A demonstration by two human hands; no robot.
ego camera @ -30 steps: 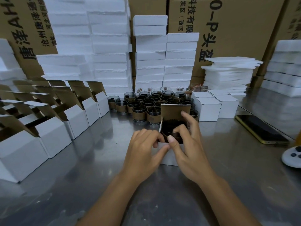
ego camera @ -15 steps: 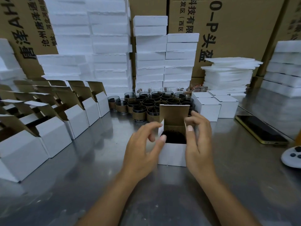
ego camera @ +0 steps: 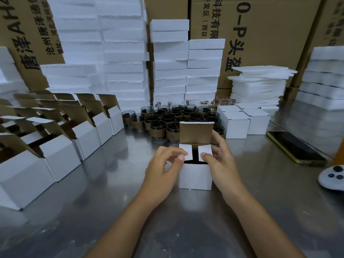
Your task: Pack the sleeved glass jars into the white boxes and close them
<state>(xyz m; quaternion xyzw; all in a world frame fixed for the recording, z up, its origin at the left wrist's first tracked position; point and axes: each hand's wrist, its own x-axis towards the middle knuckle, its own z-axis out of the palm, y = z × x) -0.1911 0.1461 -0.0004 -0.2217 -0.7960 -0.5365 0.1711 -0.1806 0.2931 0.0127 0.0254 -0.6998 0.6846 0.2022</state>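
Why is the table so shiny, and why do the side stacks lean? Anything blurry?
Head view, light: the steel table reflects soft light and faintly mirrors the open boxes; head view, distortion: the wide-angle lens bows the foam stacks near the edges; head view, focus: the white box, left hand and right hand at centre look sharp, the corners softer.

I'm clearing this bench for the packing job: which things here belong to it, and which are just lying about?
Job: half-closed white box, held by left hand and right hand; sleeved glass jars; open white boxes; closed white boxes.
Lying about: phone; white controller.
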